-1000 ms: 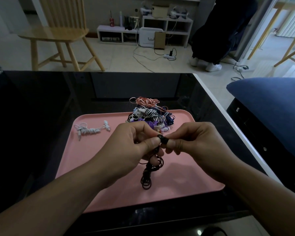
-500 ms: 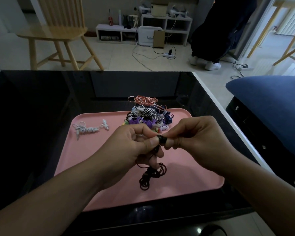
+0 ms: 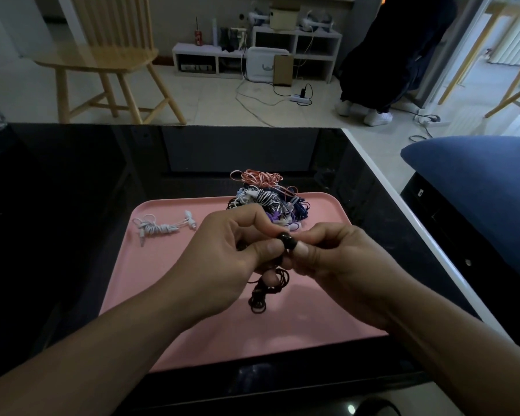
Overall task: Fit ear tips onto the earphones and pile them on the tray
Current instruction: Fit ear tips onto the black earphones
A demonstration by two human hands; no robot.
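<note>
I have both hands raised over the middle of the flat pink plastic tray [image 3: 174, 283], which lies on the glossy black table [image 3: 72, 205]. My left hand [image 3: 222, 259] has its fingers curled round the black wired earphones [image 3: 263, 292], thumb pressed up against the earbud, and the coiled black cable hangs below my fingers with its lowest loops down near the tray. My right hand [image 3: 339, 265] is pinching the small round black ear tip [image 3: 286, 239] between thumb and forefinger, right against the left thumb, so the two hands meet at that point. I cannot tell whether the tip is fully seated on the bud.

At the far edge of the tray, just beyond my hands, sits a tangled pile of earphones in orange, white, striped black-and-white, purple and dark blue [image 3: 267, 196], part of it spilling past the tray's rim onto the table. On the far left of the tray lies a single wound-up white earphone set [image 3: 159, 228], well apart from the pile.

Beyond the table I see a pale wooden chair [image 3: 108, 58] on the left, a low white shelf unit [image 3: 252, 52] against the wall, and a blue cushion [image 3: 478, 187] at the right.
</note>
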